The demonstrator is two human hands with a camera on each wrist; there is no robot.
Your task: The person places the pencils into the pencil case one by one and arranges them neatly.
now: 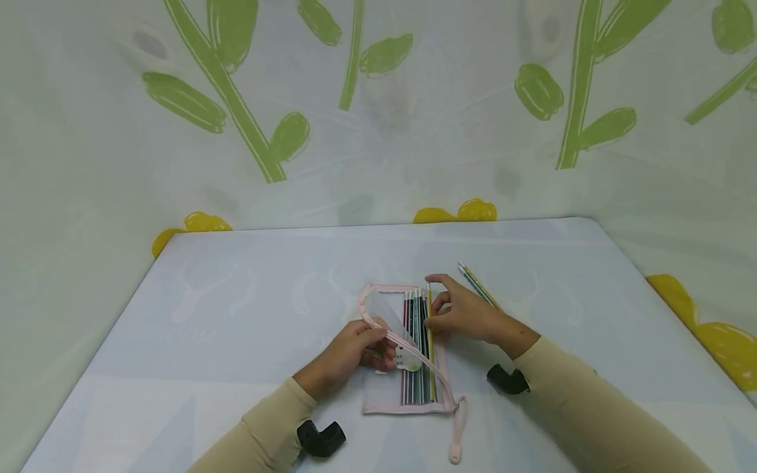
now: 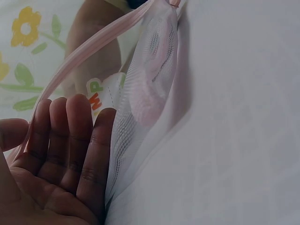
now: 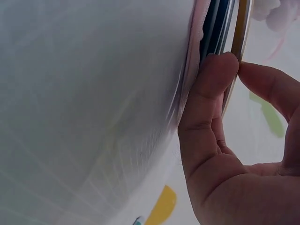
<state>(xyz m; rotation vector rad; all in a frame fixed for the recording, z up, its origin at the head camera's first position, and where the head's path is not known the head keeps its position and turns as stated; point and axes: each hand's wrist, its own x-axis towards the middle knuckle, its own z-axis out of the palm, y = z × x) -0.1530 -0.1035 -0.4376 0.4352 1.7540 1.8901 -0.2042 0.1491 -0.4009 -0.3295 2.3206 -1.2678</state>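
Note:
A see-through mesh pencil pouch [image 1: 381, 397] with pink trim lies flat in the middle of the table. Its pink zipper edge [image 2: 84, 50] is lifted in an arc, and my left hand [image 1: 363, 345] pinches it between thumb and fingers. Several dark and pale pencils [image 1: 416, 315] lie side by side in the pouch. At their right, my right hand [image 1: 464, 312] pinches a yellow pencil [image 3: 241, 28] between thumb and finger, its lower end inside the pouch's outline. A white label [image 1: 408, 359] shows under the lifted edge.
Two more pencils [image 1: 472, 279] lie on the table [image 1: 236, 315] behind my right hand, partly hidden by it. A pink zipper pull [image 1: 457, 437] hangs off the pouch's near right corner. Leaf-patterned cloth [image 1: 449, 151] rises behind the table.

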